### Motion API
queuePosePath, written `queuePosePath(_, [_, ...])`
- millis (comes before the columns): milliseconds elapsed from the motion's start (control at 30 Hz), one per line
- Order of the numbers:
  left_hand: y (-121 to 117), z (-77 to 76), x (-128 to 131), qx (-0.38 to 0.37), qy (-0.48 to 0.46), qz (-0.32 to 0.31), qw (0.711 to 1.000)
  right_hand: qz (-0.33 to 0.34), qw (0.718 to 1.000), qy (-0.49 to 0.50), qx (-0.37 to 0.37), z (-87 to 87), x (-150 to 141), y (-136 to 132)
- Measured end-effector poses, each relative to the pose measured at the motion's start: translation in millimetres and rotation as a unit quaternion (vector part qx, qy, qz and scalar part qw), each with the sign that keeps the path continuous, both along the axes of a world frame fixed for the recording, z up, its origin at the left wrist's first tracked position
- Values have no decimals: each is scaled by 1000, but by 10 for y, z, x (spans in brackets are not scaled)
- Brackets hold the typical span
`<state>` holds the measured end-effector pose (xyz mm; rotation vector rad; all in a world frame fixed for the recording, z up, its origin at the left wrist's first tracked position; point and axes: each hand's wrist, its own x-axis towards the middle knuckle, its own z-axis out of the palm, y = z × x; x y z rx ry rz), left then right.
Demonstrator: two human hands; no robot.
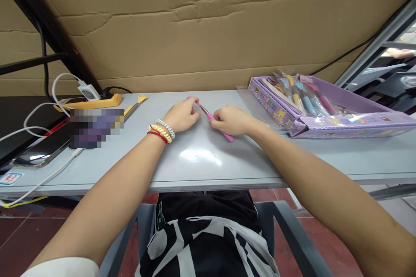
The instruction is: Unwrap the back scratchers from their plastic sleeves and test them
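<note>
A slim pink back scratcher (204, 109) with a bare metal shaft slants across the middle of the white table. My left hand (182, 114), with bracelets at the wrist, pinches its far end, so most of that end is hidden. My right hand (232, 120) is closed around the pink handle, whose tip sticks out below the fist toward me. Between the two hands a short stretch of metal shaft shows. Left of my left hand lies a yellow back scratcher (135, 104) with a hand-shaped end.
On the right sits an open purple box (354, 126) holding several plastic-wrapped coloured sticks (302, 95). A phone (42, 151), white cables and a yellow power strip (94, 103) crowd the left side. A cardboard wall (208, 43) rises behind the table (208, 173).
</note>
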<state>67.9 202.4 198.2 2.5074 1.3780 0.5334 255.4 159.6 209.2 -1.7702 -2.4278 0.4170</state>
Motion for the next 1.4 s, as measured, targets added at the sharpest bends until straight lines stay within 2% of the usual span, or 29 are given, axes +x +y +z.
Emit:
queuePosePath(167, [-28, 23, 6, 9, -76, 9, 997, -75, 986, 131, 70, 21, -7, 5])
queuePosePath(233, [-36, 22, 7, -6, -84, -16, 996, -85, 974, 198, 73, 14, -12, 10])
queuePosePath(367, [-76, 26, 17, -58, -71, -110, 990, -70, 929, 363, 14, -42, -8, 39])
queuePosePath(533, [-125, 44, 36, -106, -77, -177, 975, -16, 901, 432, -31, -88, 12, 78])
queuePosePath(633, [-106, 37, 41, -97, -70, -156, 980, -9, 890, 455, -25, -70, 17, 79])
queuePosePath(833, [-56, 18, 41, -74, -74, -126, 986, -67, 858, 508, 44, -43, 61, 103])
queuePosePath(967, [-47, 15, 40, -93, -111, -129, 981, -43, 836, 542, 79, -48, 100, 131])
queuePosePath(1133, [-42, 13, 36, -109, -133, -122, 978, -37, 811, 578, 88, -21, 117, 120])
queuePosePath(1300, [-72, 37, 40, -102, -151, -111, 977, -34, 803, 590, 79, 2, 118, 97])
queuePosePath(1400, [-87, 63, 37, -96, -155, -89, 979, -35, 787, 610, 84, 29, 126, 99])
